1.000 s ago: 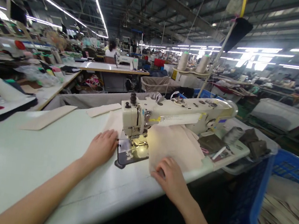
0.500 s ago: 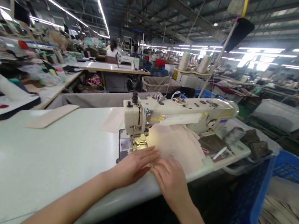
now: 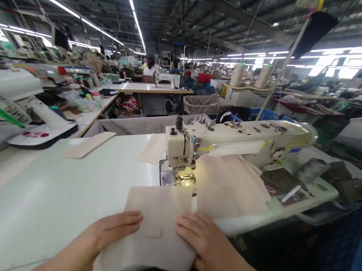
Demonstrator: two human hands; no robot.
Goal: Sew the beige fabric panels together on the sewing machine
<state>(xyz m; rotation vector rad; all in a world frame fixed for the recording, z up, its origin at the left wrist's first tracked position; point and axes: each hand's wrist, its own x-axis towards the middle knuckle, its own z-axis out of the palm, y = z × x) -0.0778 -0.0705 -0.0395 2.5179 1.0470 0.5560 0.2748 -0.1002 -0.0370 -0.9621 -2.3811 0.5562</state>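
A beige fabric piece lies spread before the sewing machine, its near end hanging past the table's front edge. A small rectangular tab or patch shows on it. My left hand rests on the left side of this fabric, fingers stretched and close together. On its right side lies my right hand, fingers extended flat over the cloth; whether its thumb is under the edge I cannot tell. The fabric's far edge is just short of the needle area, where a lamp glows yellow.
A stack of beige panels lies right of the needle, under the machine arm. Further beige pieces rest at the table's back left. A white fan stands left. Scissors and grey thread lie right; a blue crate is beside the table.
My hands were together by the stack's near edge; now they are apart, with the beige piece spread between them, nearer to me. The view has turned slightly left.
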